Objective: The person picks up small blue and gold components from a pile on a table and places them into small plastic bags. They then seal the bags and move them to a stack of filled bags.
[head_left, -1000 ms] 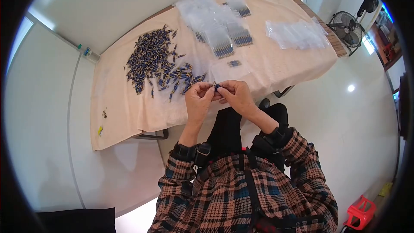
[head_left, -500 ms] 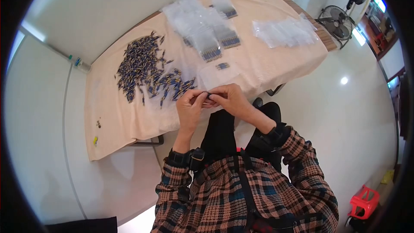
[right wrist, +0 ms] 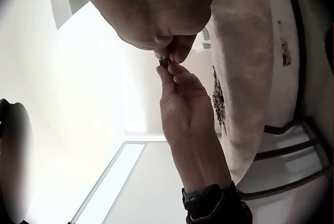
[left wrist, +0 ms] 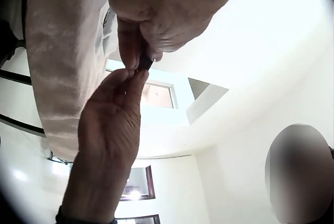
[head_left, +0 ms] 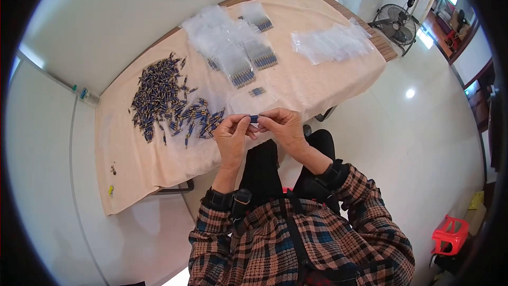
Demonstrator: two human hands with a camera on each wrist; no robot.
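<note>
Just over the table's front edge, in the head view, my left hand (head_left: 230, 140) and right hand (head_left: 289, 135) meet at their fingertips. Between them lies a small dark blue cylinder (head_left: 254, 119), pinched by thumb and fingers at either end. In both wrist views the same cylinder shows as a short dark piece, its ends covered by the fingers. Behind the hands, a few similar blue pieces with brass-coloured ends (head_left: 257, 91) lie on a clear plastic bag (head_left: 241, 104). A large heap of such pieces (head_left: 157, 92) spreads to the left.
Filled clear bags (head_left: 227, 42) overlap at the table's back middle. Flat clear bags (head_left: 332, 42) lie at the right. A beige cloth (head_left: 174, 167) covers the table, with a small yellow item (head_left: 111, 190) at its left corner. A fan (head_left: 396, 24) stands beyond the table.
The head view has swung, so the table's things sit further left and lower. Both hands keep hold of the cylinder; its blue side now shows more plainly between the fingertips.
</note>
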